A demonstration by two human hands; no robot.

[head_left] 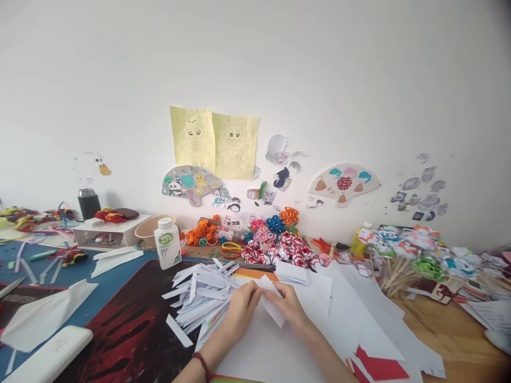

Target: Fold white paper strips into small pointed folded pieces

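Between both hands, over a white paper sheet [255,356], is a small folded piece of white paper [272,307]. My left hand [244,306], with a dark red cord on its wrist, pinches the paper's upper left edge. Thumb and fingers of my right hand [291,306] close on its upper right side, close to the left fingertips. Just left of my left hand lies a loose heap of white paper strips [203,295]. Behind my right hand rests a stack of folded white paper [292,273].
A white bottle [167,244] stands behind the strips. Red-and-white flowers [285,250] line the wall. At right are paper flowers on sticks [415,250] and red paper scraps [379,364]. A white power bank-like block [56,354] and crumpled tissue [48,314] lie left.
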